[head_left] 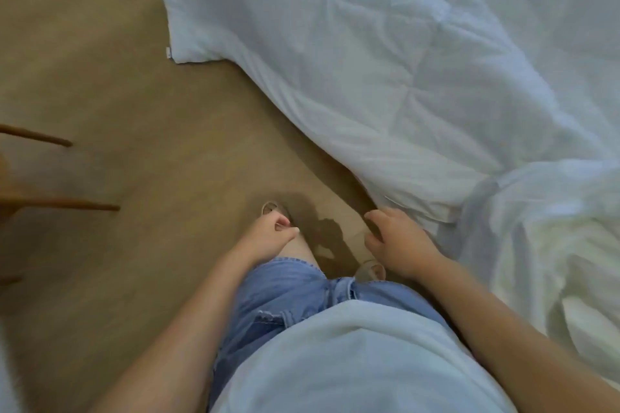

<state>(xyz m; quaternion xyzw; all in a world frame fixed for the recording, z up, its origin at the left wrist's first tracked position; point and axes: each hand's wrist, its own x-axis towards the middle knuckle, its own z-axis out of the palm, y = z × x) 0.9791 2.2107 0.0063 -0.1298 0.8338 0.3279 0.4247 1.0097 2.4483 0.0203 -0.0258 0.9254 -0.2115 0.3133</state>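
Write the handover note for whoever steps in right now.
Left hand: loosely curled, empty, over the carpet.
Right hand: loosely curled, empty, beside the near edge of the white duvet, not gripping it.
Duvet: rumpled, far corner flat on the carpet, bunched at right.
Done: nothing gripped.
Left: probably grip that edge and straighten or lift it.
Wooden chair legs stand at left.

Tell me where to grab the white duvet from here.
Probably the duvet at its thick rolled edge, just beyond the right hand. Come from the carpet side, fingers under, thumb on top: that edge bulges up, while the rest spreads flat.
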